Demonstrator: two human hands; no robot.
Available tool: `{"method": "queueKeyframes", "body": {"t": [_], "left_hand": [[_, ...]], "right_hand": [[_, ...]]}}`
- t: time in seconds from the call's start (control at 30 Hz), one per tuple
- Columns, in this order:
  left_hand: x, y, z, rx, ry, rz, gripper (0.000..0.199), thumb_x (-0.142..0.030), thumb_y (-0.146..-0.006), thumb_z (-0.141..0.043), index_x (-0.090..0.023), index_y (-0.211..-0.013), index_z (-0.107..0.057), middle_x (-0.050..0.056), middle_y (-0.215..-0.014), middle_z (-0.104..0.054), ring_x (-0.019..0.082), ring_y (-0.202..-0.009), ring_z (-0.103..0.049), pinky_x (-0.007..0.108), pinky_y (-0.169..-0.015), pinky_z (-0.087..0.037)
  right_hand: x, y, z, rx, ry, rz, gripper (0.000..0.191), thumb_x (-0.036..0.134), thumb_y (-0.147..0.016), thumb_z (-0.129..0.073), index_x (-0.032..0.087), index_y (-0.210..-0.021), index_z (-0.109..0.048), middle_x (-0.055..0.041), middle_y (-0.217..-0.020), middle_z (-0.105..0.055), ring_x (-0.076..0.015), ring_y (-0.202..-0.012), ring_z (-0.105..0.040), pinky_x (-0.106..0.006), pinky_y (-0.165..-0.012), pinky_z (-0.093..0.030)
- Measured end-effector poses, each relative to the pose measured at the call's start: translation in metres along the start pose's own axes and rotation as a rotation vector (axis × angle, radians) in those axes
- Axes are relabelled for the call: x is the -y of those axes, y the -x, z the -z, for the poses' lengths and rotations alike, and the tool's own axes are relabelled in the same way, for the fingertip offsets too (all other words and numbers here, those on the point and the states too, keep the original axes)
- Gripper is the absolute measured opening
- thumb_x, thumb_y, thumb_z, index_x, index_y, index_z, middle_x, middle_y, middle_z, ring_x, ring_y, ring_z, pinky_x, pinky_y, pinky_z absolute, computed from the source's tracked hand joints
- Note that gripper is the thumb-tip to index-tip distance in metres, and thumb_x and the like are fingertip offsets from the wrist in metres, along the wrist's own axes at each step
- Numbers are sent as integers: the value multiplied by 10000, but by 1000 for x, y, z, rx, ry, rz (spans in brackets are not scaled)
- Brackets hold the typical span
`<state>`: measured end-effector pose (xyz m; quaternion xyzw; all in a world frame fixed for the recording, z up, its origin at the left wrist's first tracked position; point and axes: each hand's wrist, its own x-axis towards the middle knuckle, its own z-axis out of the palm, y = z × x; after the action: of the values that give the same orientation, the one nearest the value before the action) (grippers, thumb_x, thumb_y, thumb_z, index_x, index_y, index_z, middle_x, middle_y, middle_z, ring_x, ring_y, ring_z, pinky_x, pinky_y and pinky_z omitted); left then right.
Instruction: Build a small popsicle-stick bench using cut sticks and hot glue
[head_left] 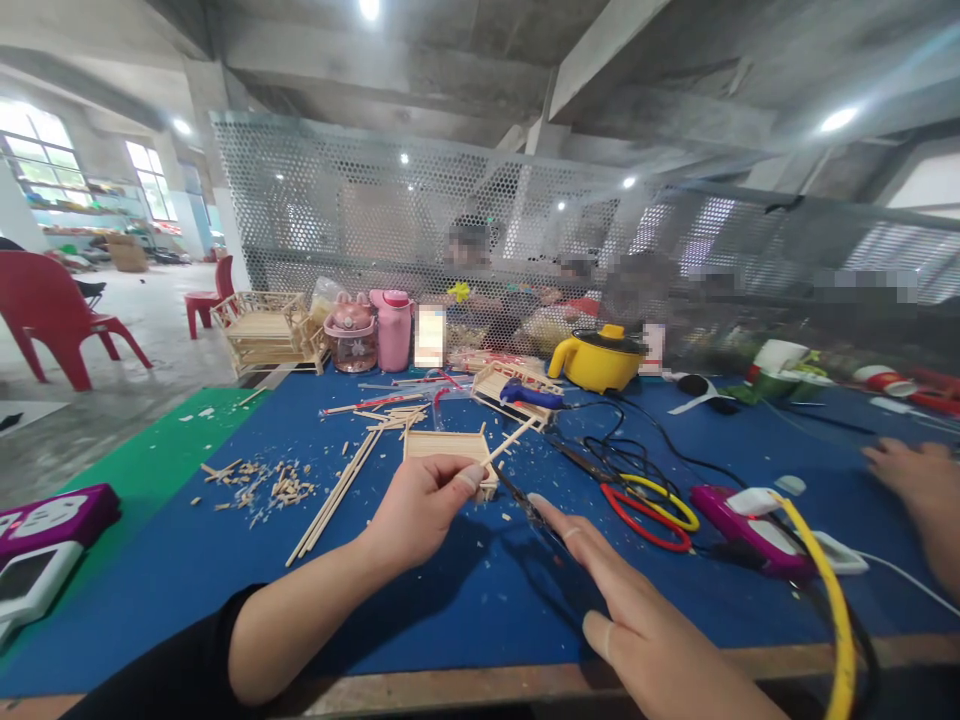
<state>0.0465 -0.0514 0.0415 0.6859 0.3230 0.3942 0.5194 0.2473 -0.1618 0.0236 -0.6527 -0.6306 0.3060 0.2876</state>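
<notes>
My left hand (pixel 427 500) pinches a thin wooden stick (pixel 514 440) that slants up to the right, above a small slatted wooden piece (pixel 446 445). Dark-bladed scissors (pixel 529 505) are in my right hand (pixel 615 590), their tips pointing up-left close to the stick's lower end. A glue gun with a blue handle (pixel 531 396) rests on another slatted wooden frame (pixel 495 385) just behind. Long sticks (pixel 334 495) lie to the left, beside a scatter of short cut bits (pixel 289 484).
Red and yellow-handled scissors (pixel 649 515), black cables and a purple power strip (pixel 750 530) are on the right. A yellow pot (pixel 604 360), pink bottle (pixel 394 330) and wooden models (pixel 274 335) stand behind. Another person's hand (pixel 911 480) rests at the far right.
</notes>
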Motion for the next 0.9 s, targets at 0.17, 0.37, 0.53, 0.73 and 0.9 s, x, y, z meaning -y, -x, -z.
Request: {"method": "queueKeyframes", "body": {"t": [0.17, 0.37, 0.53, 0.73, 0.9], "left_hand": [[0, 4, -3, 32, 3, -43, 355, -434, -831, -498, -130, -692, -618, -27, -593, -486, 91, -563, -370, 219, -569, -318], [2, 6, -4, 89, -47, -73, 326, -374, -852, -464, -130, -666, -574, -29, -594, -443, 98, -590, -363, 223, -573, -309], [2, 8, -4, 92, -110, -91, 308, -344, -862, -447, -135, -674, -573, -34, -588, -437, 97, -580, -363, 216, -558, -307], [3, 13, -7, 75, -256, -181, 325, -325, -891, -402, -154, -689, -590, -20, -596, -513, 108, -582, -440, 209, -565, -341], [8, 14, -7, 26, -493, -256, 326, -333, -919, -349, -171, -847, -623, 16, -665, -600, 132, -604, -505, 228, -604, -370]], "right_hand": [[-3, 1, -4, 14, 10, -34, 825, 76, -664, -439, 367, -1416, -267, 87, -1503, -225, -214, -1406, -95, -464, -1126, 13], [0, 0, -6, -6, -14, -1, 815, 71, -659, -450, 343, -1413, -296, 55, -1501, -244, -231, -1403, -117, -463, -1135, -23], [7, -6, -5, -55, 104, 63, 713, 122, -717, -477, 321, -1391, -357, 21, -1462, -341, -234, -1365, -258, -453, -1135, -155], [8, -16, -18, -180, 272, 91, 455, 262, -819, -464, 210, -1269, -501, -96, -1279, -561, -268, -1183, -510, -408, -983, -407], [9, -20, -18, -182, 299, 194, 528, 113, -737, -455, 204, -1255, -500, -83, -1251, -582, -246, -1133, -547, -348, -923, -437]]}}
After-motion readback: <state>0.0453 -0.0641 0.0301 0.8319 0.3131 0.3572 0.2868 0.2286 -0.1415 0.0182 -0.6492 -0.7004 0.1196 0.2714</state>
